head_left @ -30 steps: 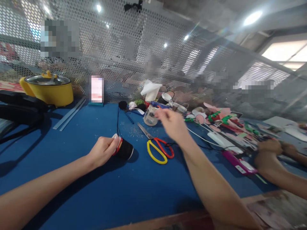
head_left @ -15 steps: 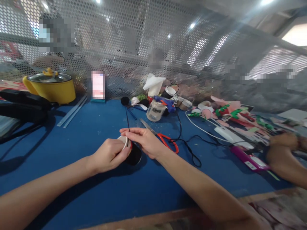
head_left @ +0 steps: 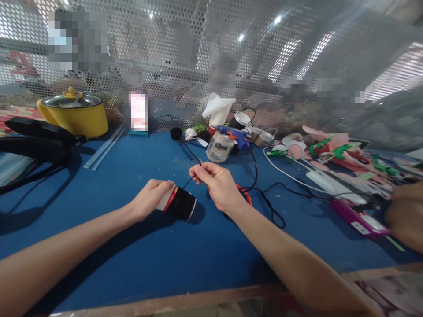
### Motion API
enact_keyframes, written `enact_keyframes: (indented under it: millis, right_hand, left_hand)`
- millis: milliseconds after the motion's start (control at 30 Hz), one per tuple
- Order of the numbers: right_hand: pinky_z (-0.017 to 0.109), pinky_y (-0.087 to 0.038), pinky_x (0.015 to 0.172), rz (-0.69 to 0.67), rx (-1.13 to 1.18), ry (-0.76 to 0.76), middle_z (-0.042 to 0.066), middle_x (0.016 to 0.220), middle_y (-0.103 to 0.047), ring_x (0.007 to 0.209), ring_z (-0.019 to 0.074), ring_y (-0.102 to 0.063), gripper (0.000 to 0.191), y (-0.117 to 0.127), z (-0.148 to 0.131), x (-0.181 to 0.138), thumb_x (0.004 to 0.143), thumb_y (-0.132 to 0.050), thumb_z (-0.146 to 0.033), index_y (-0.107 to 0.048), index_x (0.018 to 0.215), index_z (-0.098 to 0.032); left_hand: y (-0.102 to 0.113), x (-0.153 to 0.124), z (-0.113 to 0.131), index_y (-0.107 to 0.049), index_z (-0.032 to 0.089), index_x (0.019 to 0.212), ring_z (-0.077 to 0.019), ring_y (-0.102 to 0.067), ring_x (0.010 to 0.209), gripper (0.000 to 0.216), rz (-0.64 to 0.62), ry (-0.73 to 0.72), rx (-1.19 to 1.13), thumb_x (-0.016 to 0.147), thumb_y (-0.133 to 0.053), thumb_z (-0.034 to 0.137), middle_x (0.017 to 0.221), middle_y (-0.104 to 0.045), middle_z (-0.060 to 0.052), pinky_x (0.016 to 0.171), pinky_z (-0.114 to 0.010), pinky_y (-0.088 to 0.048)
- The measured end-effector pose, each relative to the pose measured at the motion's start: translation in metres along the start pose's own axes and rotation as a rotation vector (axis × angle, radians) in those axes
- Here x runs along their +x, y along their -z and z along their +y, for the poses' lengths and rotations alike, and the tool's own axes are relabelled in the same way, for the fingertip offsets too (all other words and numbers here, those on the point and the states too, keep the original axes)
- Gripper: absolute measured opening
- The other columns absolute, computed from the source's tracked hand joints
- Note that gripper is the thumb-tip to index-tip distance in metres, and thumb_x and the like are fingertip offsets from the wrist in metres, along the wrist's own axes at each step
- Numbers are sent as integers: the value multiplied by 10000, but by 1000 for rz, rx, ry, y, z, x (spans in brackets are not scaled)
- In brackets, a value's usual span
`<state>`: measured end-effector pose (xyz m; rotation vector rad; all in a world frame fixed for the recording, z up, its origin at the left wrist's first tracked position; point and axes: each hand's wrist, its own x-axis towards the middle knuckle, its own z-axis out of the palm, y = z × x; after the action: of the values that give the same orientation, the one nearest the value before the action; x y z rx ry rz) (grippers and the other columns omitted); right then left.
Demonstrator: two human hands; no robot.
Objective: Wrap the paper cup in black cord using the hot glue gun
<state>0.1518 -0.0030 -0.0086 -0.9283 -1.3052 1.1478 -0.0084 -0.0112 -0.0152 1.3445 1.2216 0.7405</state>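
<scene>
L hand (head_left: 150, 200) is wrapped round the white end of a small cup (head_left: 176, 203) lying on its side on the blue table (head_left: 132, 246), near the front-centre, w/ black yarn (head_left: 190, 178) covering most of its body; R hand (head_left: 220, 185) pinches the yarn strand btwn thumb & fingertips just above the cup, so this looks like mid-wrap. Cup's long axis runs roughly L-to-R, wrapped end pointing right & slightly toward the person. Next move prob. calls for keeping the strand taut while laying another turn w/o the cup rolling.
</scene>
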Motion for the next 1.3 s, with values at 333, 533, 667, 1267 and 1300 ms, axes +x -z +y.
enact_keyframes:
  millis: [333, 533, 667, 1267, 1300]
  right_hand:
    - [238, -399, 564, -22, -118, -5, 17, 665, -595, 584, 91, -488, 158, 0, 5, 1, 698, -544, -303, -582, 659, -154]
    - [232, -396, 580, -38, -146, -64, 15, 657, -586, 590, 86, -488, 156, -3, 2, -1, 708, -534, -282, -581, 658, -141]
    - [232, -393, 585, -59, -191, -95, 15, 648, -584, 594, 87, -496, 170, -4, 2, -3, 713, -527, -289, -588, 671, -135]
    - [217, -301, 473, -172, -286, -153, -41, 516, -443, 472, 74, -372, 233, -10, 8, -9, 687, -521, -367, -525, 596, -153]
    - [213, -285, 455, -180, -290, -156, -46, 506, -422, 459, 71, -355, 244, -10, 9, -9, 688, -515, -380, -514, 593, -156]
  left_hand:
    - [-5, -12, 4, -448, 122, 509, -50, -269, 408, 388, -101, -118, 109, 732, -374, 429, 429, -333, 54, 394, -186, -205]
    - [-3, -14, 0, -380, 137, 472, -48, -257, 417, 393, -117, -198, 131, 736, -363, 428, 444, -315, 50, 385, -184, -195]
    - [-2, -14, -1, -355, 144, 456, -48, -242, 415, 392, -122, -271, 163, 749, -348, 406, 440, -297, 49, 382, -189, -190]
    - [4, -16, -2, -281, 164, 440, -51, -204, 398, 391, -179, -578, 317, 802, -297, 311, 420, -250, 49, 379, -209, -195]
    - [4, -16, -2, -277, 165, 440, -53, -205, 399, 389, -182, -594, 320, 803, -296, 305, 421, -248, 48, 383, -211, -196]
